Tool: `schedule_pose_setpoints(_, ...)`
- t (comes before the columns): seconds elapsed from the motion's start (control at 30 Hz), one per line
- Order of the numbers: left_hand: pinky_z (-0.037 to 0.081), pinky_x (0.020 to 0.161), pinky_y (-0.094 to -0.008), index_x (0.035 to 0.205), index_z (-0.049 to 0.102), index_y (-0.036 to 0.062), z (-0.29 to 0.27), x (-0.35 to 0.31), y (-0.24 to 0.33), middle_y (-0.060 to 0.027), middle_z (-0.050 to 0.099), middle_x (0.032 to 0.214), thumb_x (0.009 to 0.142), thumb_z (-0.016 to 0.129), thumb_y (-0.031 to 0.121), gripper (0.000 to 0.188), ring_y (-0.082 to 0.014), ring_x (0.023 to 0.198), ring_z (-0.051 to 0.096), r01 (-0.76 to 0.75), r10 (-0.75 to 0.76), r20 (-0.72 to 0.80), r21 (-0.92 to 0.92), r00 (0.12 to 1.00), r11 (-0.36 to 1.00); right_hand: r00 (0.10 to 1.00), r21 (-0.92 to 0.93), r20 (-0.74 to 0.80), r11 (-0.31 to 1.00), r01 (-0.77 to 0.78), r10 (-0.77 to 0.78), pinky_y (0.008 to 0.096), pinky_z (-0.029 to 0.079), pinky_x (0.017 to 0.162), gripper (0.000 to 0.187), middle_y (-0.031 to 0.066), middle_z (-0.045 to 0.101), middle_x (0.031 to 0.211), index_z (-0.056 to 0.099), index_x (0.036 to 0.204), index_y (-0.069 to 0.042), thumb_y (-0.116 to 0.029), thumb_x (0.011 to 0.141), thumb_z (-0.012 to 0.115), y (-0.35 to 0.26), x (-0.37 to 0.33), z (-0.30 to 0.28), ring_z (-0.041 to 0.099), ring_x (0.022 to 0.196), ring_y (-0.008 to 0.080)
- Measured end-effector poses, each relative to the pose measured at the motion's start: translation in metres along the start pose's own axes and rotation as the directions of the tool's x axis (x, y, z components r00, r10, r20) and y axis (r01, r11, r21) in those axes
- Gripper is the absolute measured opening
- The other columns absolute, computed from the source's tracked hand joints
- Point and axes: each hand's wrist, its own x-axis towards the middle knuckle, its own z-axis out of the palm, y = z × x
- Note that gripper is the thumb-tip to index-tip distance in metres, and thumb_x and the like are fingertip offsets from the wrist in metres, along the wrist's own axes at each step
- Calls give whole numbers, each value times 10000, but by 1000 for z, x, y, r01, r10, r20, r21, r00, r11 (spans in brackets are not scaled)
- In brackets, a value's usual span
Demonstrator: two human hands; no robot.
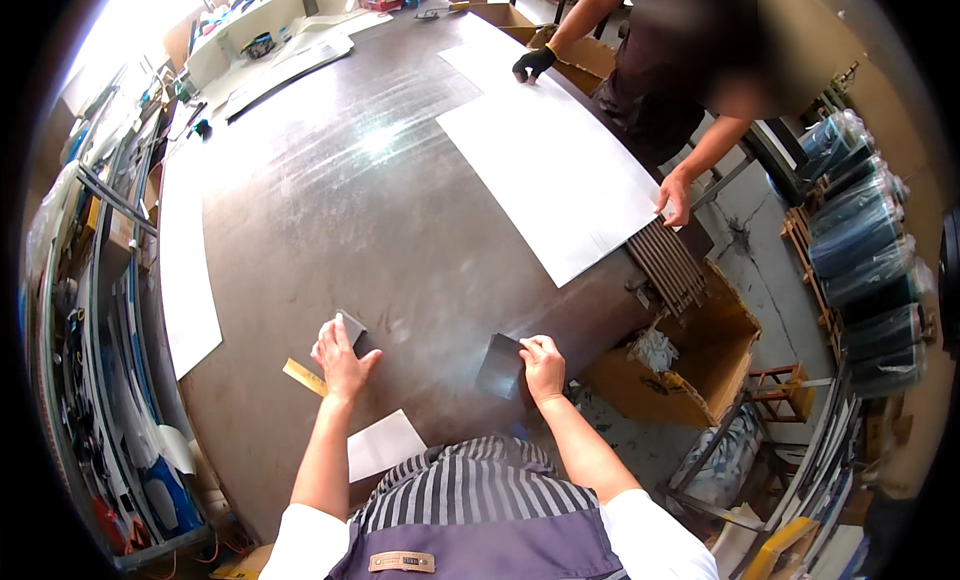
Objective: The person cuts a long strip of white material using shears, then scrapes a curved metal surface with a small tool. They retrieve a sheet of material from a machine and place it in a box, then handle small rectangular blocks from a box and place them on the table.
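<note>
**Two hands, two dark plates on the bench**

Lower centre: the left hand lies flat, fingers spread, over a small dark plate beside a yellow ruler. The right hand has its grip pinching the second dark plate at the bench edge. Upper right, a co-worker's hands press down a large white sheet.
</note>
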Motion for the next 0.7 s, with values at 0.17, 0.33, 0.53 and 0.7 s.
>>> schedule_pose_setpoints(0.17, 320, 1027, -456, 1275, 489, 62, -9, -41, 58, -170, 440, 1320, 648, 783, 153, 699, -348, 1249, 402, -201, 225, 26, -361, 974, 910, 997, -98, -66, 995, 25, -32, 356, 507, 732, 141, -1, 586, 951, 688, 829, -141, -94, 700, 720, -6, -1, -3, 569, 933, 211)
schedule_pose_setpoints(0.33, 429, 968, -388, 1238, 537, 70, -16, -63, 98, -160, 471, 1267, 660, 806, 134, 640, -323, 1174, 473, -203, 338, 130, -586, 932, 785, 979, 307, 205, 949, -69, 5, 304, 495, 698, 94, 52, 636, 818, 668, 819, -79, -13, 753, 659, -21, 7, -21, 613, 763, 211)
schedule_pose_setpoints(0.53, 468, 621, -296, 884, 677, -5, -27, -61, 135, -66, 621, 712, 849, 669, 187, 195, -105, 668, 561, 229, 297, 496, -748, 816, 623, 842, 716, 527, 473, -514, 118, 224, 457, 684, 65, -24, 604, 811, 627, 890, -37, -102, 884, 628, -83, -3, -45, 541, 772, 54)
schedule_pose_setpoints(0.7, 500, 619, -303, 950, 660, -26, -25, -71, 158, -83, 666, 719, 893, 624, 288, 321, -115, 668, 609, 464, 307, 714, -661, 629, 590, 989, 304, 96, 942, -140, 116, 287, 479, 609, 203, 86, 643, 725, 574, 935, -42, -215, 874, 659, -78, -6, -43, 647, 707, 208)
